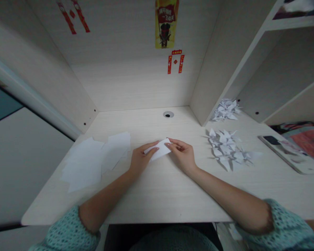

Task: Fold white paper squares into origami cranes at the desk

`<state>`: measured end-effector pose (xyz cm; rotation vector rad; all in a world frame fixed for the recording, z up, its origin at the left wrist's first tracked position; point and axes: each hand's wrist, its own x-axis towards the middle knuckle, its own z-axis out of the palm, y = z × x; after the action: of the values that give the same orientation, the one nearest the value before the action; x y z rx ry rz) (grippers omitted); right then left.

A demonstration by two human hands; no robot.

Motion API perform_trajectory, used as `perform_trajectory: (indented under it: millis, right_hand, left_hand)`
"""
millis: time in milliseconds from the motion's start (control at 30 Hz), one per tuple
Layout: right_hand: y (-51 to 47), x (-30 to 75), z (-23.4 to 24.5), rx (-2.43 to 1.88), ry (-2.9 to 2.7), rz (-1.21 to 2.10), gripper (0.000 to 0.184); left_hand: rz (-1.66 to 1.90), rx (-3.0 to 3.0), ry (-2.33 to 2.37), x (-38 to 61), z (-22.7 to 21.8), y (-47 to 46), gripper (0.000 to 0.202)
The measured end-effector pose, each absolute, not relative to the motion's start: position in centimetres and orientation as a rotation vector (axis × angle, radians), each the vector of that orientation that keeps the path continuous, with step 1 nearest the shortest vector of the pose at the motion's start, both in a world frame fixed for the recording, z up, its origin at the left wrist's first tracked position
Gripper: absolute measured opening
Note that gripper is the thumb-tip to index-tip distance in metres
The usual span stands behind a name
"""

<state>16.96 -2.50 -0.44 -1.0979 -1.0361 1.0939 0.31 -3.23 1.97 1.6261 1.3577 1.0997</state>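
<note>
A small folded piece of white paper [160,150] is held just over the middle of the desk, pinched at both ends. My left hand [143,156] grips its left end between thumb and fingers. At the right end, the thumb and forefinger of my right hand [183,152] close on the upper corner. To the left lie loose white paper sheets [85,164], spread and overlapping. On the right is a cluster of folded white paper cranes [226,148], with pointed tips sticking out.
A second heap of folded paper pieces [227,108] sits behind the shelf's upright panel [211,69]. A phone [290,155] lies at the far right beside red and grey cloth [310,141]. The desk [157,195] has a round cable hole [168,114] near the back wall.
</note>
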Motion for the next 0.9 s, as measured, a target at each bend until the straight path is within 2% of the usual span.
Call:
perform_trajectory:
  millis: [167,300,433,900]
  right_hand:
    - [-2.4,16.9,-0.3,-1.083,-1.047,1.1,0.032]
    - [-2.5,16.7,0.0,-1.04,-1.096,1.18,0.041]
    - [-2.9,16.3,0.1,-1.099,-1.238,1.273,0.029]
    - [-2.9,16.0,-0.8,-1.105,-1.307,1.336,0.037]
  left_hand:
    - [1.088,1.61,1.355,0.3,2.2,-3.3,0.03]
    - [1.145,1.567,1.383,0.3,1.9,-3.1,0.031]
    - [1.239,1.523,1.401,0.3,1.6,-2.9,0.033]
    - [1.235,1.465,1.407,0.7,1.8,-3.2,0.036]
